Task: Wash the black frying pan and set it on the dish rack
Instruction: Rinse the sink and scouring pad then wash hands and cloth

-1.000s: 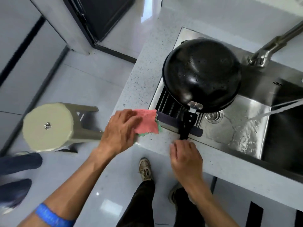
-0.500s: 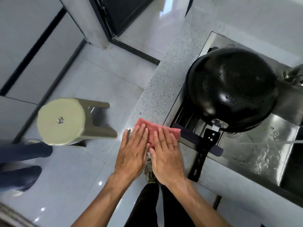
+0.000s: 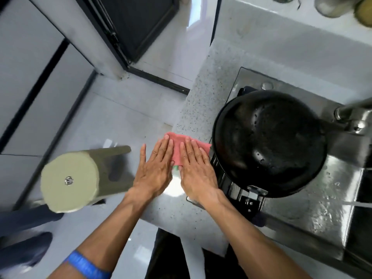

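A: How did the black frying pan [image 3: 267,141] look?

B: It lay upside down, its rounded black underside up, dotted with water drops and glossy with wet. It rested on the dish rack [image 3: 225,178], whose dark slats spanned the left part of the steel sink [image 3: 322,198], just right of the speckled counter [image 3: 193,109].

A: And which way did it point?

B: Its handle [image 3: 252,200] came out at the pan's near edge through a metal bracket, so the long axis ran from far to near, toward the person. Motion blur hid the handle's end.

A: The hands?

B: Both lay flat, fingers straight and spread, side by side on a pink cloth [image 3: 177,146] on the counter. The left hand [image 3: 155,170] pressed its left part, the right hand [image 3: 196,168] its right part, just beside the pan's rim. Neither touched the pan.
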Motion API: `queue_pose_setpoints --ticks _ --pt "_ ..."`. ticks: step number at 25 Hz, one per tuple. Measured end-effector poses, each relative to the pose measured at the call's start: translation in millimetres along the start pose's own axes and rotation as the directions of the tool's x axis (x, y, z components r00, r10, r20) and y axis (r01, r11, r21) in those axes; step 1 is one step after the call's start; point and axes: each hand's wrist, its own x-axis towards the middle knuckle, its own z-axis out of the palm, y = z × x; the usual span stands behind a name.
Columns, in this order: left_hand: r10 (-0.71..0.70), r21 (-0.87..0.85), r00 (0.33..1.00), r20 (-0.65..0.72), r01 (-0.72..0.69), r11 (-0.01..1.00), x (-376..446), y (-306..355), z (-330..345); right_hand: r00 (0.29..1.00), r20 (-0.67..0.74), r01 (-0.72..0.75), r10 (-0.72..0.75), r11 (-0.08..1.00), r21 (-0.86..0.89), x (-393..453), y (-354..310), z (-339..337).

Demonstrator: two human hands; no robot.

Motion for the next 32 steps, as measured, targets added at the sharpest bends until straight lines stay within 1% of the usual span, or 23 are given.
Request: queue_pose_setpoints --ticks 2,4,6,9,10,11,13,14,15,16,18,20,21,22,24,25,26,27,28,29,30,31,32 --pt "0.061 0.012 0.998 -0.008 -0.061 0.998 36 -4 -16 0.999 0.028 -0.045 0.044 0.998 0.033 28 5 -16" --pt "0.154 0.042 0.988 -0.021 -0.153 0.987 74 -8 -30 0.99 0.059 -0.131 0.127 0.99 0.06 50 9 -33" --pt "0.204 0.065 0.979 0.002 -0.203 0.977 107 -9 -43 0.975 0.09 -0.208 0.201 0.975 0.075 74 13 -51" --pt "0.296 0.123 0.954 -0.042 -0.289 0.949 164 -4 -68 0.948 0.124 -0.311 0.292 0.936 0.166 119 27 -84" --pt "0.348 0.158 0.935 -0.073 -0.333 0.929 180 2 -79 0.947 0.121 -0.316 0.296 0.926 0.207 131 35 -93" --pt "0.382 0.183 0.916 -0.121 -0.357 0.916 187 8 -87 0.962 0.098 -0.27 0.254 0.939 0.212 139 42 -99" --pt "0.427 0.191 0.887 -0.174 -0.395 0.898 192 19 -94 0.99 0.083 -0.125 0.112 0.976 0.177 145 59 -104" --pt "0.429 0.175 0.888 -0.164 -0.402 0.899 195 21 -95 0.99 0.114 -0.102 0.081 0.977 0.188 147 67 -107" --pt "0.429 0.157 0.89 -0.151 -0.407 0.9 202 24 -95 0.987 0.126 -0.122 0.097 0.971 0.207 151 76 -111" --pt "0.432 0.156 0.892 -0.136 -0.411 0.898 213 29 -99 0.98 0.131 -0.178 0.151 0.957 0.228 159 85 -119" --pt "0.466 0.199 0.871 -0.155 -0.435 0.878 245 43 -113 0.956 0.089 -0.294 0.281 0.92 0.257 179 104 -132" --pt "0.437 0.163 0.872 -0.222 -0.409 0.898 267 54 -132 0.951 -0.008 -0.296 0.308 0.923 0.247 193 117 -144" --pt "0.419 0.123 0.877 -0.237 -0.4 0.908 270 57 -135 0.962 -0.006 -0.262 0.273 0.93 0.258 195 123 -145" --pt "0.418 0.103 0.89 -0.182 -0.406 0.908 269 55 -133 0.973 0.033 -0.228 0.228 0.935 0.273 196 127 -147" --pt "0.4 0.103 0.916 -0.037 -0.395 0.913 263 50 -121 0.985 0.158 -0.101 0.067 0.971 0.217 195 139 -152" --pt "0.375 0.111 0.927 -0.017 -0.371 0.922 263 48 -117 0.983 0.185 -0.051 0.019 0.984 0.17 199 148 -159" --pt "0.353 0.093 0.934 -0.047 -0.348 0.933 263 50 -116 0.984 0.178 -0.035 0.008 0.988 0.148 199 154 -166" --pt "0.351 0.055 0.93 -0.112 -0.347 0.936 260 54 -119 0.983 0.174 -0.074 0.052 0.99 0.119 207 163 -169" --pt "0.375 0.031 0.905 -0.2 -0.377 0.926 256 61 -123 0.981 0.147 -0.141 0.125 0.985 0.1 209 170 -172" --pt "0.41 0.019 0.87 -0.274 -0.421 0.907 252 71 -125 0.973 0.088 -0.221 0.213 0.971 0.095 216 177 -169" --pt "0.437 0.016 0.845 -0.307 -0.454 0.891 250 80 -126 0.966 0.025 -0.259 0.258 0.963 0.081 221 181 -167" --pt "0.451 0.004 0.841 -0.297 -0.472 0.882 247 87 -125 0.967 -0.012 -0.252 0.256 0.958 0.139 225 182 -160" --pt "0.446 -0.011 0.857 -0.259 -0.464 0.886 245 93 -122 0.972 -0.011 -0.232 0.237 0.96 0.155 226 182 -156"
